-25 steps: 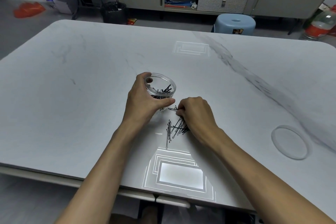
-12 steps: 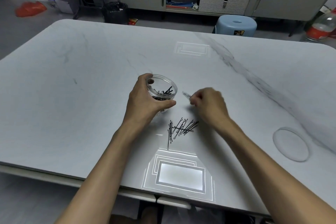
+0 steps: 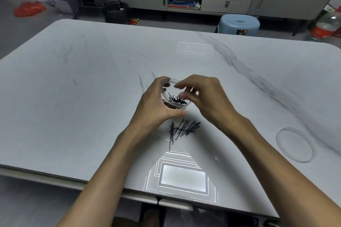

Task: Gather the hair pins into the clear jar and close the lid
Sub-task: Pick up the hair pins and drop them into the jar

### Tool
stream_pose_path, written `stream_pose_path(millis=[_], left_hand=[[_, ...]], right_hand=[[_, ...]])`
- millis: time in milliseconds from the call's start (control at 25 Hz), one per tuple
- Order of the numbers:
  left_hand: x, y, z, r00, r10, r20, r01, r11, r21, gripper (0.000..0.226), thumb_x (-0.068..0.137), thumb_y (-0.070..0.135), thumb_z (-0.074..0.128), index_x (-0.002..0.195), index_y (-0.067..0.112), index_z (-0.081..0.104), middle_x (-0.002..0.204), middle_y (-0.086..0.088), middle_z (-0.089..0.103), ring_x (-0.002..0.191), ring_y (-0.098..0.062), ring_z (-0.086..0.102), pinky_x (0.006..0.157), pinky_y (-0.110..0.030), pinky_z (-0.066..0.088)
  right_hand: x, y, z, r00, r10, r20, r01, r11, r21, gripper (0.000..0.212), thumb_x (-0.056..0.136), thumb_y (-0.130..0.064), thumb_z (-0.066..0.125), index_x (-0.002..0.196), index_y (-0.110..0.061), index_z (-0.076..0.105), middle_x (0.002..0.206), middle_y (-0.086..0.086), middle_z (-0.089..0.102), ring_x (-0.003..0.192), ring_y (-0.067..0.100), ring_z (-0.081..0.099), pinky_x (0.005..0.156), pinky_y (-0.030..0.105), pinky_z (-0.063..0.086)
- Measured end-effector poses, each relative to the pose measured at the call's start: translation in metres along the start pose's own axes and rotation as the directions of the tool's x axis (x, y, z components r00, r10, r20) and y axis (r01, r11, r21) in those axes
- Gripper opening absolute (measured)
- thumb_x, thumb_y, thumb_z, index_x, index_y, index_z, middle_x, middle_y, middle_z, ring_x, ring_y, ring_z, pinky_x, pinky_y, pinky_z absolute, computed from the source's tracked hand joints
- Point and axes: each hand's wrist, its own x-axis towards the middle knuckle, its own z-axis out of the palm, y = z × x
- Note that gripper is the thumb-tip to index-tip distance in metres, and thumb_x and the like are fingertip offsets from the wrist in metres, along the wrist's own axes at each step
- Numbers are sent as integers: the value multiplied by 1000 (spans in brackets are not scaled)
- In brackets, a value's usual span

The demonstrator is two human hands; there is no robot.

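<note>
Operator: Hair pins (image 3: 182,129) — head view status?

Technician: Many are lying loose on the table (image 3: 92,88). The left hand (image 3: 156,108) is clasping the clear jar (image 3: 173,97); the right hand (image 3: 201,96) is hovering over its mouth, fingers blurred, grip undeterminable. Filling is proceeding; the next pinch comes first, the lid (image 3: 294,144) later.

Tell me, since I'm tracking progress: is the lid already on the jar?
No, the lid lies flat on the table far to the right, while the jar stands open in the left hand.
</note>
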Motion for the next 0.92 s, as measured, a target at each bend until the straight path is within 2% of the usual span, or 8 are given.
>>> stream_pose_path(millis=[80, 120, 160, 240, 360, 600, 760, 920], left_hand=[[1, -2, -3, 999, -9, -48, 10, 1000, 6, 97, 49, 40, 91, 134, 28, 44, 126, 11, 57, 116, -8, 53, 94, -25, 44], [2, -3, -5, 997, -21, -75, 21, 1000, 1, 97, 50, 38, 92, 134, 28, 44, 126, 10, 57, 116, -9, 53, 94, -25, 44], [3, -4, -6, 994, -34, -100, 33, 999, -11, 96, 51, 37, 92, 134, 27, 44, 126, 10, 57, 116, -9, 53, 94, -25, 43], [4, -6, -8, 990, -53, -133, 50, 998, -31, 95, 53, 35, 93, 134, 27, 45, 127, 9, 57, 116, -10, 53, 91, -21, 40], [5, -7, -9, 988, -59, -143, 55, 998, -33, 94, 53, 34, 93, 134, 26, 44, 128, 9, 56, 115, -10, 53, 87, -18, 37], [5, -9, -9, 989, -65, -133, 62, 998, -29, 96, 54, 36, 92, 136, 27, 43, 129, 10, 55, 118, -10, 52, 89, -20, 38], [5, -9, -9, 990, -67, -124, 64, 998, -27, 96, 53, 36, 92, 136, 27, 43, 130, 9, 55, 118, -10, 52, 89, -20, 38], [6, -9, -9, 990, -71, -124, 67, 997, -34, 96, 53, 36, 92, 135, 28, 43, 129, 10, 55, 117, -9, 52, 88, -18, 37]], right_hand=[[0, 12, -5, 990, 76, -115, -69, 996, 64, 15, 80, -6, 74, 94, -11, 76, 87, 3, 72, 70, 7, 59, 73, 14, 45], [-1, 19, -7, 986, 128, -104, -122, 991, 60, 14, 80, -8, 75, 92, -13, 76, 86, 2, 73, 69, 4, 59, 71, 11, 44], [-4, 25, -7, 984, 174, -31, -174, 985, 18, 13, 79, -11, 76, 91, -15, 76, 85, 1, 73, 70, 1, 59, 71, 10, 44], [-13, 36, 1, 951, 232, 206, -207, 969, -136, 18, 75, -19, 80, 93, -18, 76, 90, 1, 72, 77, 8, 61, 79, 22, 49], [-32, 39, 21, 882, 232, 410, -121, 953, -278, 27, 74, -31, 80, 99, -27, 72, 96, -6, 64, 89, 12, 57, 80, 32, 48], [-35, 42, 26, 903, 152, 402, -3, 937, -348, 3, 84, -19, 68, 85, -21, 66, 91, -5, 60, 88, 17, 56, 73, 35, 47], [-33, 43, 25, 882, 172, 439, 17, 919, -394, 6, 89, -11, 58, 87, -16, 61, 92, 1, 60, 86, 22, 55, 73, 39, 47], [-34, 46, 22, 890, 121, 439, 66, 920, -387, 18, 85, 0, 51, 86, -18, 52, 84, -5, 57, 79, 21, 51, 66, 36, 45]])
